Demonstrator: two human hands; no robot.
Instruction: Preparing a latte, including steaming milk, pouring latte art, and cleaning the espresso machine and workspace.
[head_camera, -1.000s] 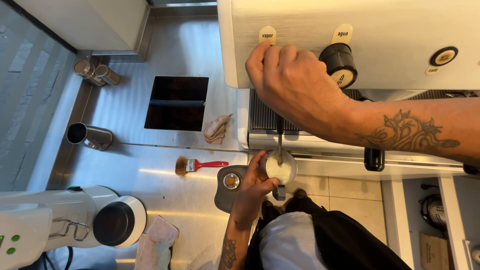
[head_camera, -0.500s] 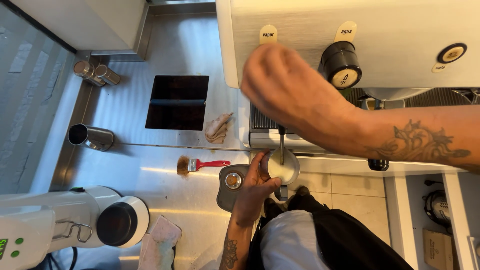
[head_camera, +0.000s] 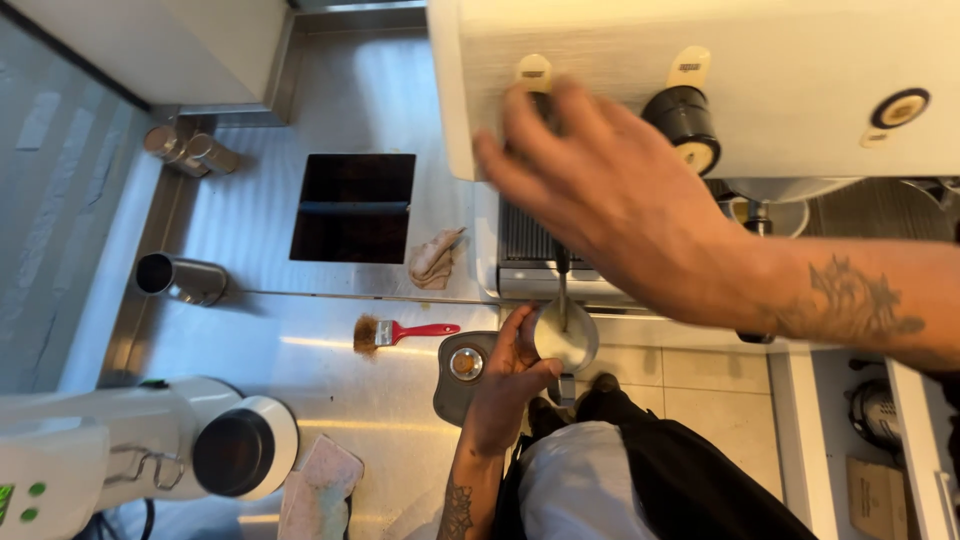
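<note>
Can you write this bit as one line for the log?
left hand: holds milk jug under steam wand | right hand: open, blurred, near knob

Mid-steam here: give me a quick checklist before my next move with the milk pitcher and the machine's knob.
1. Left hand holding the milk pitcher: ok, fingers wrap its side.
2. Steam wand inside the pitcher: ok, it reaches down into the milk.
3. Pitcher upright: ok, no spill visible.
4. Right hand on the black knob: not ok, it hovers open and blurred beside it, gripping nothing.
5. Steam running: cannot tell.
6. Counter near the pitcher: ok, the red-handled brush and crumpled cloth lie apart from it, to its left in the view.
</note>
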